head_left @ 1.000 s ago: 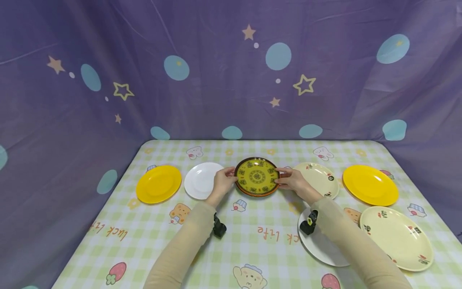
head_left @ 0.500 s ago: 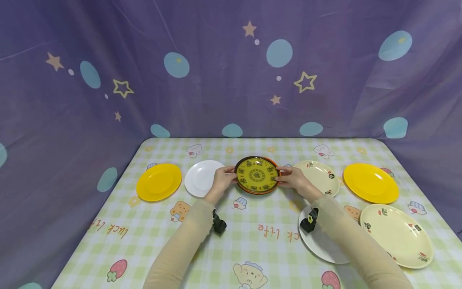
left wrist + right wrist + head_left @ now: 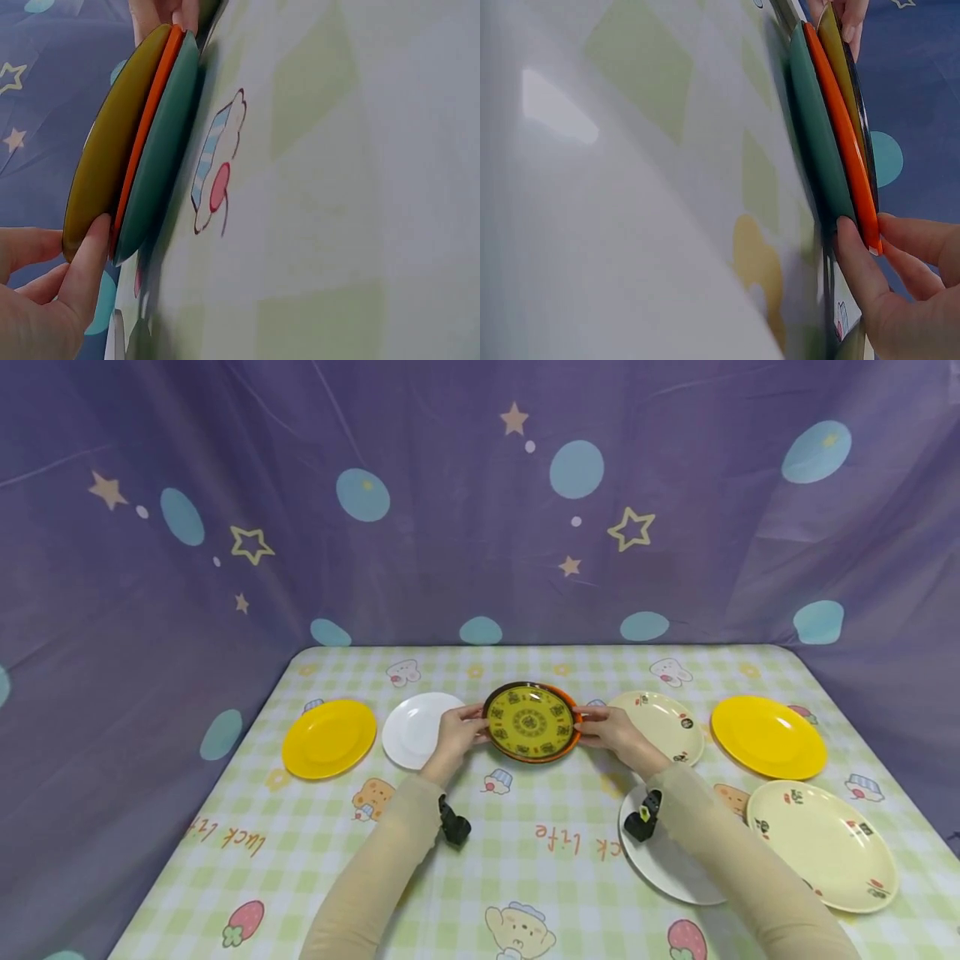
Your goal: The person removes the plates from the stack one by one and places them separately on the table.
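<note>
In the middle of the table is a stack of shallow plates. On top lies an olive-yellow patterned plate with a dark rim (image 3: 529,722); below it come an orange plate (image 3: 153,112) and a teal-green plate (image 3: 817,127). My left hand (image 3: 456,735) pinches the olive plate's left edge, thumb underneath it and fingers on the rim. At the opposite side my right hand (image 3: 611,733) pinches the edge of the lower plates, its thumb against the teal underside. The olive plate sits off-centre to the left, baring orange on the right. Whether the stack touches the cloth, I cannot tell.
Left of the stack lie a yellow plate (image 3: 330,739) and a white plate (image 3: 415,731). To the right are a cream plate (image 3: 663,722), another yellow plate (image 3: 768,737), a large cream plate (image 3: 821,847) and a white plate (image 3: 671,872) partly under my right forearm.
The olive plate has slid slightly left over the orange one, so more orange shows along the right side. Both hands keep their hold; the other plates stay put.
</note>
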Tool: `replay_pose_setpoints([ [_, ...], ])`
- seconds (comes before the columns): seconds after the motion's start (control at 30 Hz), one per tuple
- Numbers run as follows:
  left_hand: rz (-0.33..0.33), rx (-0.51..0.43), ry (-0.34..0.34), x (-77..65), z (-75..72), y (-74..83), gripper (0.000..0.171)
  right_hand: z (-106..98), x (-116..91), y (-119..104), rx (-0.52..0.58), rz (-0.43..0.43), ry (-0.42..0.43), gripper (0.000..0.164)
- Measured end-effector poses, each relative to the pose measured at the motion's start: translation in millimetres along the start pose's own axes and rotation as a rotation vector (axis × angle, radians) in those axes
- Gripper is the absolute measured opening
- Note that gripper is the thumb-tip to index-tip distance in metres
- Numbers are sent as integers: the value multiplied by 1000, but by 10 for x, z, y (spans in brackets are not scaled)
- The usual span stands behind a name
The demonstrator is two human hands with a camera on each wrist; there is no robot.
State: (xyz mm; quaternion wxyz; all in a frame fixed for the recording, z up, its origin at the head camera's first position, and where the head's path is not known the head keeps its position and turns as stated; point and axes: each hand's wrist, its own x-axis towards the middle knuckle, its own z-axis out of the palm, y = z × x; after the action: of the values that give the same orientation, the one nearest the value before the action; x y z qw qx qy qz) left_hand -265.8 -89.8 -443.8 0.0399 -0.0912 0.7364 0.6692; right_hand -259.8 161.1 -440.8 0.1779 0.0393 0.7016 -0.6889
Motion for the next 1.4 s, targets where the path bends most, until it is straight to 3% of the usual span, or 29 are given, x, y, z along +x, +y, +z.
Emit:
replay_pose_setpoints([
  [0.43, -28, -62, 24, -12, -110, 12, 36, 1, 31, 14, 30, -4, 21, 45],
  [0.7, -80, -103, 27, -57, -158, 38, 36, 5, 33, 28, 10, 8, 35, 44],
  [0.9, -69, -117, 40, -76, -230, 25, 36, 3, 33, 24, 0, 6, 39, 44],
  [1.2, -30, -57, 82, -115, -390, -27, 35, 13, 19, 3, 15, 6, 35, 43],
  [1.4, -39, -41, 85, -156, -512, -56, 34, 15, 23, -4, 6, 19, 52, 43],
])
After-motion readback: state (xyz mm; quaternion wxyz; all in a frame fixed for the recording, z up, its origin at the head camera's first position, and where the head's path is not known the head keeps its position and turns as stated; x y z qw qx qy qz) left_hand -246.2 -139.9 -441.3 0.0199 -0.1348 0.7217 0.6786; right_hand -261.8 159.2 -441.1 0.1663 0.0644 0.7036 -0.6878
